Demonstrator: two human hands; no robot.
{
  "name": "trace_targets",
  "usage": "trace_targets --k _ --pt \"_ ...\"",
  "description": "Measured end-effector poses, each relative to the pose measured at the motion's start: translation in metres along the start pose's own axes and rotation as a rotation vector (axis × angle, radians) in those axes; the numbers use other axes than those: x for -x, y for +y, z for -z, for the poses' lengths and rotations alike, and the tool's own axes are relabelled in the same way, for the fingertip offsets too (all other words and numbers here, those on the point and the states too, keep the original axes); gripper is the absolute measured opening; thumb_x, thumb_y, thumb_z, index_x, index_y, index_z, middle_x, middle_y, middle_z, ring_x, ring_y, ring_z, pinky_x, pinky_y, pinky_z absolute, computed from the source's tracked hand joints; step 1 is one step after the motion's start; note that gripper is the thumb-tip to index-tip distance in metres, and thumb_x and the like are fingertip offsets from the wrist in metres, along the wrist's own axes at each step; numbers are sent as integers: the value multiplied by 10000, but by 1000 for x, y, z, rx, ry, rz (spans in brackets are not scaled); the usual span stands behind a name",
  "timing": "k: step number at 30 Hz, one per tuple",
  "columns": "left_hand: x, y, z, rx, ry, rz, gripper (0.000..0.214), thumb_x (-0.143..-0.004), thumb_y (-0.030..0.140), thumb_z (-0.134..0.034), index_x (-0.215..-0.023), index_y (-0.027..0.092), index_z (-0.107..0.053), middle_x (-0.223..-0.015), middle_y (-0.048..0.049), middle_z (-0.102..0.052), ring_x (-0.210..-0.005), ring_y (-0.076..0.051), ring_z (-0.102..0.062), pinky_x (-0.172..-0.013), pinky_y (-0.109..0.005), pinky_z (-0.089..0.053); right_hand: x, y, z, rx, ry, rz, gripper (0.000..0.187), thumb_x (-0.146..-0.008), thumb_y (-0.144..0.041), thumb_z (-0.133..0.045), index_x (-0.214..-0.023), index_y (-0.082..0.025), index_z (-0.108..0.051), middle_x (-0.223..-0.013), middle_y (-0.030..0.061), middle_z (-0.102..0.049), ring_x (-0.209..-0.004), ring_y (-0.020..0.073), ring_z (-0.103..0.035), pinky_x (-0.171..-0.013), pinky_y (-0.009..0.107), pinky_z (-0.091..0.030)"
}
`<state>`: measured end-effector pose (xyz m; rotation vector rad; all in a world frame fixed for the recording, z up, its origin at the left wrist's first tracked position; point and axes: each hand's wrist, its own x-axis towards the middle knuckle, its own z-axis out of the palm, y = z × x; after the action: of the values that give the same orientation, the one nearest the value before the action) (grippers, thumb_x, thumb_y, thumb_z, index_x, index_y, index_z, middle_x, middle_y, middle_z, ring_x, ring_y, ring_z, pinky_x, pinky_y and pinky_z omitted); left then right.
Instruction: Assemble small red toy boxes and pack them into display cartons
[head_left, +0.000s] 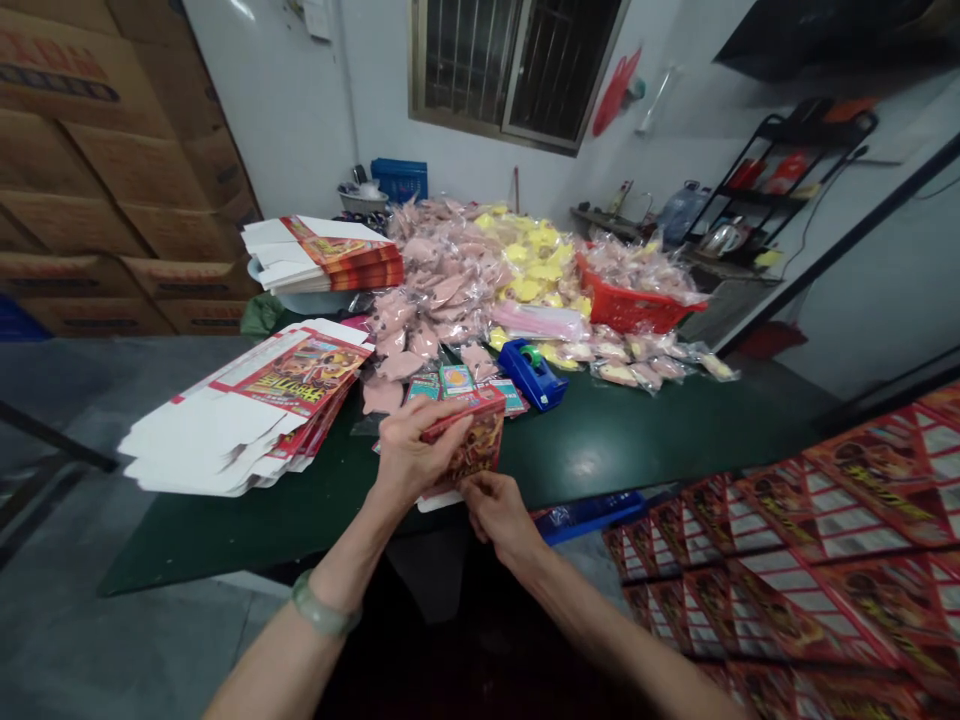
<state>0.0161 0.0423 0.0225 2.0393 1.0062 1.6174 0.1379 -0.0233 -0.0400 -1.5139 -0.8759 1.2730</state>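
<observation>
A red printed cardboard box (486,432) stands near the table's front edge, a white flap showing at its lower end. My left hand (420,445) is wrapped round the box's left side and top. At the lower right corner, my right hand (496,508) has its fingers pinched together against the box's edge; whether a flap lies between them is hidden. Just behind the box lie several small colourful cards (456,380). A blue tape dispenser (534,376) with a green core sits to the right of them.
Flat printed cartons (225,420) are stacked on the left, with another stack (330,255) behind. Bagged pink pieces (442,270) and yellow pieces (536,250) heap across the back, beside a red basket (637,308). Many finished-looking red boxes (780,500) stand at right.
</observation>
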Motion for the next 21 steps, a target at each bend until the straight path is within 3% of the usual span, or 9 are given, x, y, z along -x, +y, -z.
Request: trace_targets --k 2,5,9,11,13,16,18,21 --pt "-1 -7 3 88 109 191 206 -713 263 -674 -883 157 -724 -805 -47 -700 -686 -136 -624 -669 -240 -494 7 -2 7 8 -12 -21 277 -651 -425 -605 -693 -159 -540 -504 -48 -477 -355 73 -387 -290 186 -240" --pt "7 -13 12 417 279 556 378 -647 312 -732 -982 144 -688 -919 -59 -708 -737 -159 -650 -702 -265 -521 16 -12 18 5 21 12 345 -692 -432 -588 -890 -152 -551 -688 3 -569 -529 116 -533 -360 191 -366" --pt "46 -14 19 717 369 800 535 -577 287 -787 -1072 179 -614 -1008 -59 -686 -789 -170 -666 -707 -254 -540 17 -31 26 -33 63 271 295 -766 -399 -560 -943 -162 -556 -745 10 -602 -687 136 -572 -589 232 -464" --pt "69 -18 25 713 284 811 576 -592 291 -783 -1115 224 -551 -1004 -47 -682 -828 -185 -666 -730 -273 -543 12 -42 32 30 81 424 192 -798 -342 -534 -879 -170 -565 -773 10 -610 -690 133 -563 -648 248 -459" --pt "84 -21 37 551 153 757 592 -588 280 -789 -1117 212 -531 -1002 -65 -673 -935 -221 -642 -811 -314 -526 7 -54 39 209 71 565 119 -810 -275 -523 -847 -175 -576 -768 7 -611 -678 133 -549 -654 250 -445" --pt "80 -17 56 242 26 643 667 -594 277 -783 -1199 221 -508 -1203 -93 -591 -1127 -255 -540 -974 -380 -430 6 -76 44 513 -65 808 69 -803 -182 -538 -832 -181 -601 -776 13 -627 -729 145 -555 -694 258 -436" --pt "67 -8 61 231 -214 617 680 -593 278 -781 -1220 246 -517 -1219 -77 -591 -1112 -264 -549 -960 -390 -441 10 -91 37 650 -237 1009 93 -815 -159 -540 -859 -185 -619 -795 21 -643 -775 153 -567 -731 267 -438" --pt "51 2 51 396 -603 670 350 -625 343 -743 -942 209 -684 -873 -50 -708 -808 -257 -656 -729 -370 -547 20 -111 23 811 -392 1243 158 -854 -160 -494 -932 -162 -631 -742 41 -644 -718 158 -568 -697 275 -454"
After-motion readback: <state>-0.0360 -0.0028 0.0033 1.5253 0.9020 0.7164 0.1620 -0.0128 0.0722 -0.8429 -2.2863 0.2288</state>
